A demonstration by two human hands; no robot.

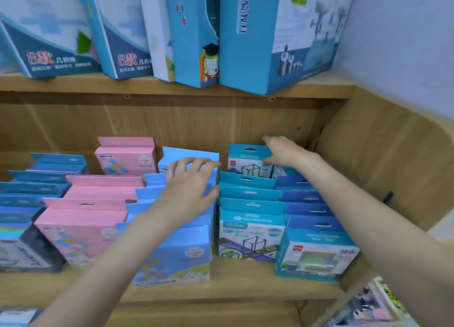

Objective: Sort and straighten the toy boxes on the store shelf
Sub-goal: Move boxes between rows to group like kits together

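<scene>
Rows of small toy boxes stand front to back on the wooden shelf (235, 287). My left hand (190, 191) lies over the tops of the light blue boxes (177, 255) in the middle row, fingers spread and curled over their upper flaps. My right hand (282, 152) reaches to the back and grips the top corner of the rearmost teal box (245, 160) between thumb and fingers. In front of it stand more teal boxes (250, 233), and dark blue boxes (317, 250) to their right. Pink boxes (83, 228) fill the row left of my left hand.
Dark blue and holographic boxes (22, 230) stand at the far left. Tall blue boxes (270, 36) lean on the upper shelf. The wooden side panel (383, 159) closes the shelf on the right. More goods (368, 304) show on the level below.
</scene>
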